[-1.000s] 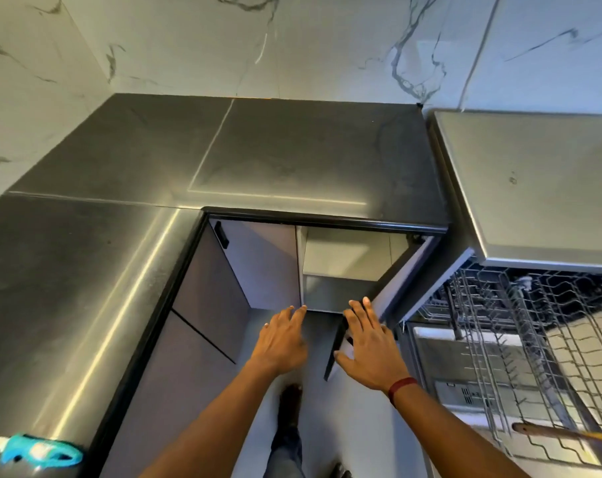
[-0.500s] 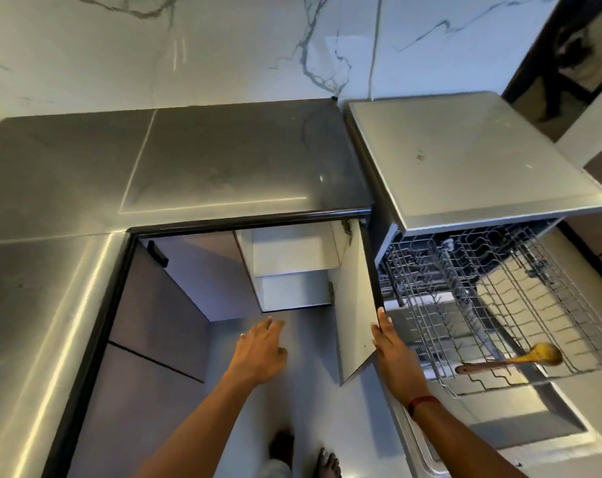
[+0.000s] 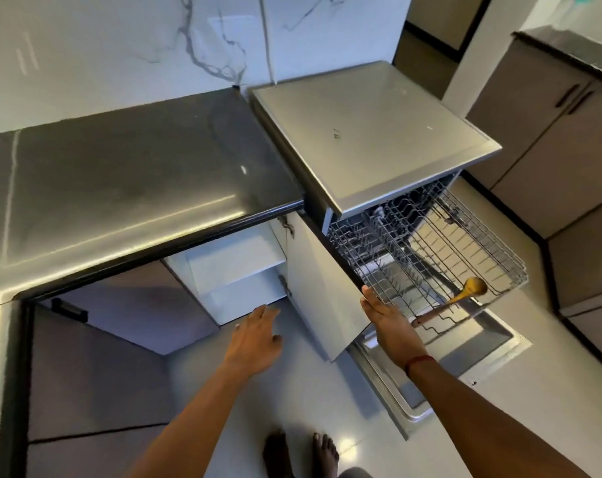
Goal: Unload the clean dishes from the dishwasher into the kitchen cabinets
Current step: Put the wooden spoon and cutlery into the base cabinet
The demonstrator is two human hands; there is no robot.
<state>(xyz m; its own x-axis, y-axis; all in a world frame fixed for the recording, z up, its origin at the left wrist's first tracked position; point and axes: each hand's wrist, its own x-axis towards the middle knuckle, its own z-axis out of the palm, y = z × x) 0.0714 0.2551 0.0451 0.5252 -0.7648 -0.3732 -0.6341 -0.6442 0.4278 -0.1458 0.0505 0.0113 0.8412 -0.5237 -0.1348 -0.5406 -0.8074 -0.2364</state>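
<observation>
A white cabinet door (image 3: 322, 291) under the dark counter stands wide open, swung against the dishwasher. My right hand (image 3: 391, 326) lies flat against the door's outer edge, fingers straight. My left hand (image 3: 256, 336) hovers open and empty in front of the cabinet's white shelves (image 3: 237, 267). To the right, the dishwasher's wire rack (image 3: 430, 250) is pulled out. A wooden spoon (image 3: 454, 298) lies on its front part. Nothing else shows in the rack.
The dark counter (image 3: 127, 188) wraps round the corner on the left. The dishwasher's grey top (image 3: 368, 132) and lowered door (image 3: 441, 367) fill the right. Brown cabinets (image 3: 548, 139) stand further right. My bare feet (image 3: 299, 453) are on the white floor.
The cabinet door has swung from partly open to fully open toward the dishwasher, my right hand moving with it. The view has turned right, showing more of the rack and spoon.
</observation>
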